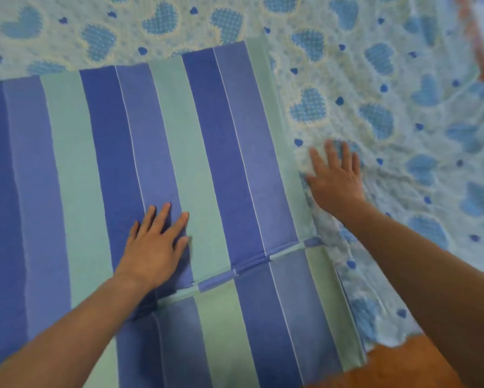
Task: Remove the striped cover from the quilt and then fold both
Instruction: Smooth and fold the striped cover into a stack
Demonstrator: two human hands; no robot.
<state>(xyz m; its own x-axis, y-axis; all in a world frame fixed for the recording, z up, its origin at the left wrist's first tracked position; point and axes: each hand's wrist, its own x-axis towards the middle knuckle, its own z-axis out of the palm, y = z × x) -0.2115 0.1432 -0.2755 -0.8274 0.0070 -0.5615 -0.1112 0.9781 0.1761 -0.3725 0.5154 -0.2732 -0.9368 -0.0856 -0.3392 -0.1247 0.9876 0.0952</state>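
Head view, one entry

Striped cover [157,152]: blue and pale-green bands, lying flat over the left and centre of the frame, a layered fold edge crossing its near part, its right edge stacked in several plies. Judged soft, light and limp; likely to slide over itself, so best taken at corners or along the right edge rather than mid-panel.

Quilt [403,113]: pale, puffy, printed with blue hearts, spread under and beyond the cover at top and right. Judged bulkier and springier than the cover, still soft; a hem or corner would give the surest hold.

Left hand [155,247]: flat on the cover, fingers straight and spread, holding nothing.

Right hand [337,182]: flat on the quilt just beside the cover's right edge, fingers spread, holding nothing.

Orange surface [397,365]: shows at the near right.

Containers: none in view
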